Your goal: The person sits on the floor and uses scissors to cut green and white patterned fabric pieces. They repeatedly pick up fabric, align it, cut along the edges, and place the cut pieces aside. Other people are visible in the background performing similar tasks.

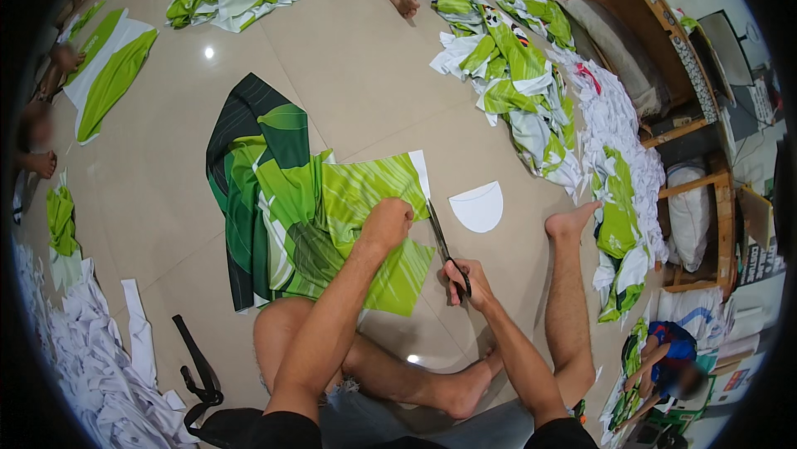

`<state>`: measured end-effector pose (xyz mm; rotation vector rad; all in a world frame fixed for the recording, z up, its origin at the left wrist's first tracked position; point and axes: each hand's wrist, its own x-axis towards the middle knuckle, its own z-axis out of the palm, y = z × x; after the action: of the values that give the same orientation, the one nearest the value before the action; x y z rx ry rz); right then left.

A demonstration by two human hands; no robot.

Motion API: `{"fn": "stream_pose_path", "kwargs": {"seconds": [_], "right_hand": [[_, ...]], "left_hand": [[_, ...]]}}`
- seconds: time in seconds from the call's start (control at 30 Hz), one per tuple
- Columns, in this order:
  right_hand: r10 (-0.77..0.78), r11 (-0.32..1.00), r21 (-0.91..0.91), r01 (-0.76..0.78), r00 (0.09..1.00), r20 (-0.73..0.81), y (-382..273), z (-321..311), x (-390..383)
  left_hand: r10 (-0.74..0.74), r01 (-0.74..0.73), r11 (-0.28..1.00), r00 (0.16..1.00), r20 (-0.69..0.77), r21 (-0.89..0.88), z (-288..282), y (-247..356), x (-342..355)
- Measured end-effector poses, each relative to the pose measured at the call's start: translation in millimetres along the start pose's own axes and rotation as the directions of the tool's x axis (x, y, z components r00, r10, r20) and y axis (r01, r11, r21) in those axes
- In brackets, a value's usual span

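Note:
Green patterned fabric (pixel 365 192) lies on the floor before me, bunched toward its left side with dark green and black parts. My left hand (pixel 388 223) is closed on the light green panel near its right edge. Black-handled scissors (pixel 441 237) are in my right hand (pixel 469 282), the fingers in the handles. Their blades point away from me and reach the white strip (pixel 419 171) along the panel's right edge. I cannot tell how far the blades are apart. Right of the scissors lies a white half-round cloth piece (pixel 477 208).
Green and white cloth heaps (pixel 515 67) run along the right, beside white scraps (pixel 618 117) and a wooden frame (pixel 722 217). More white scraps (pixel 91 349) and a black strap (pixel 196 358) lie at lower left. Other people sit at the left, far and right edges.

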<state>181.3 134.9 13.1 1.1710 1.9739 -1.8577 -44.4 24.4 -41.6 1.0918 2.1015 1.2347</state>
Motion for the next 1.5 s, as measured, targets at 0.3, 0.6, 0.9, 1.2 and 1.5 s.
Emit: {"fn": "stream_pose_path", "kwargs": {"seconds": [0.3, 0.6, 0.9, 1.2, 1.5], "right_hand": [[0.009, 0.997, -0.073, -0.010, 1.000, -0.009, 3, 0, 12], [0.024, 0.984, -0.177, -0.031, 0.999, -0.040, -7, 7, 11], [0.018, 1.000, 0.023, -0.017, 1.000, -0.004, -22, 4, 18], [0.014, 0.999, 0.029, -0.014, 1.000, 0.023, -21, 1, 26], [0.049, 0.979, -0.195, -0.051, 0.999, -0.014, -32, 4, 42]], "left_hand": [[0.020, -0.019, 0.999, 1.000, -0.023, 0.029, 2, 0, 0], [0.015, -0.015, 1.000, 1.000, -0.019, 0.018, 6, -3, 1], [0.004, -0.004, 1.000, 1.000, -0.002, 0.024, 5, -3, 2], [-0.003, 0.003, 1.000, 1.000, -0.015, -0.014, 4, -1, 1], [-0.035, 0.035, 0.999, 0.999, 0.017, -0.010, 2, 2, 0]]}}
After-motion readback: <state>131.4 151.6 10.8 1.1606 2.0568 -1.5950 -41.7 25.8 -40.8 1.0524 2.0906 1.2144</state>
